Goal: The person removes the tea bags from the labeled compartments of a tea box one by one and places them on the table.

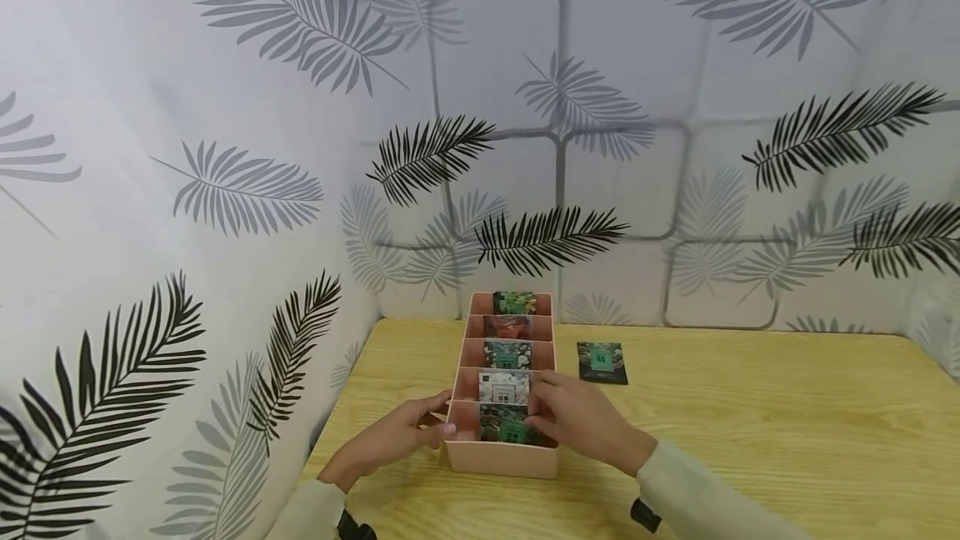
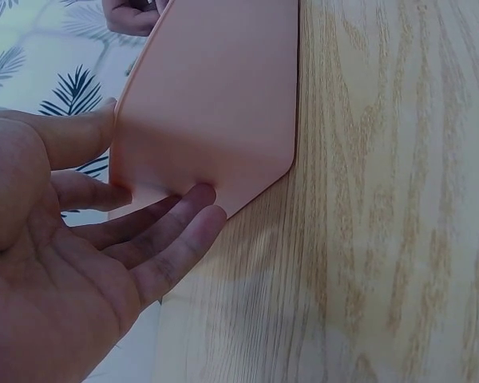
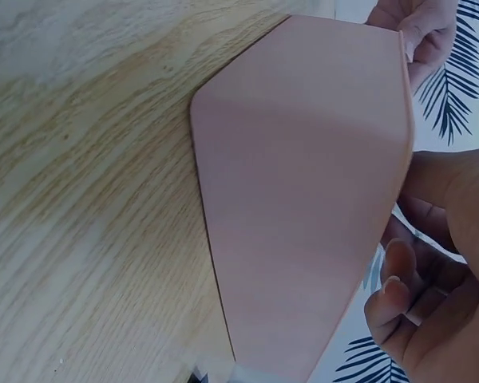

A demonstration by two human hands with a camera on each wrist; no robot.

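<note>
A pink divided box (image 1: 502,460) stands on the table, one upright packet showing in each compartment. The nearest packet (image 1: 513,425) is dark with a green label; the one behind it is a white packet (image 1: 504,388). My left hand (image 1: 401,433) holds the box at its near left corner, thumb at the rim and fingertips against the outer wall (image 2: 215,104). My right hand (image 1: 588,419) reaches over the right rim, thumb beside the nearest packet and fingers by the white one. In the right wrist view, the box wall (image 3: 303,183) hides those fingertips, so I cannot tell what they grip.
On the wooden table (image 1: 750,423), a dark packet with a green label (image 1: 602,362) lies flat to the right of the box. Farther back in the box are a dark floral packet (image 1: 507,354), a red packet (image 1: 507,327) and a green packet (image 1: 514,302). A leaf-patterned curtain (image 1: 630,190) hangs behind.
</note>
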